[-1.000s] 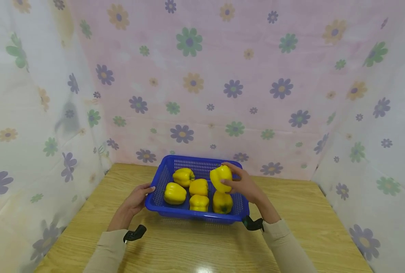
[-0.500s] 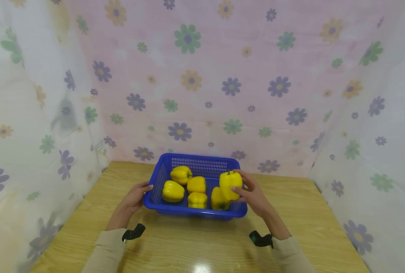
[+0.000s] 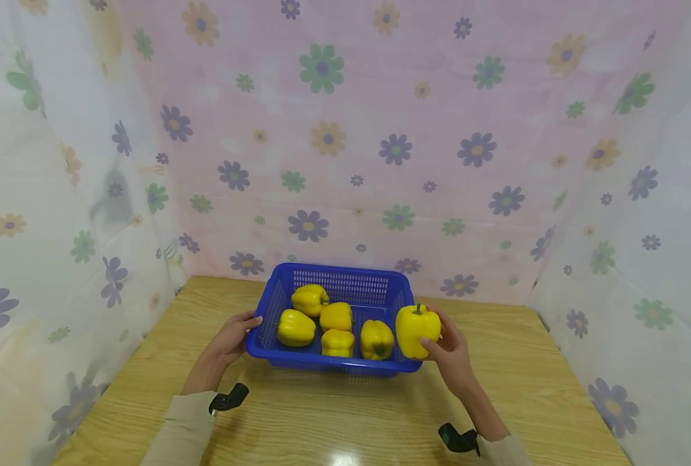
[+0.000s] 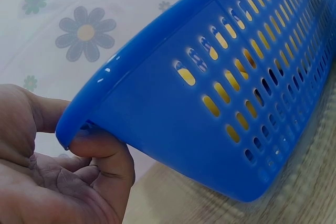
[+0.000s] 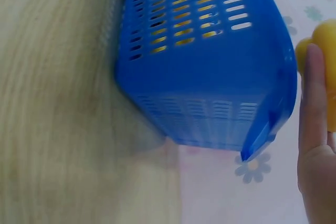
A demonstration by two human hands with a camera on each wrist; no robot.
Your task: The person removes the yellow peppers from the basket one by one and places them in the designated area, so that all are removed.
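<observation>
A blue plastic basket (image 3: 333, 364) with slotted walls stands on the table. Inside lie several yellow bell peppers (image 3: 296, 328). My left hand (image 3: 232, 338) grips the basket's left rim; in the left wrist view the fingers (image 4: 105, 153) curl under the rim from outside. My right hand (image 3: 454, 353) holds one yellow bell pepper (image 3: 418, 330), stem up, overlapping the basket's right rim in the head view. In the right wrist view that bell pepper (image 5: 326, 66) shows at the right edge, partly cut off, held higher than the basket rim.
The wooden table (image 3: 333, 421) reaches out on both sides of the basket. A flowered cloth (image 3: 357, 142) hangs behind and at both sides. Each wrist wears a black camera mount (image 3: 228, 397).
My right hand has lifted a bell pepper from above the basket's right part, turned it stem up and carried it right to the rim. My left hand keeps its hold.
</observation>
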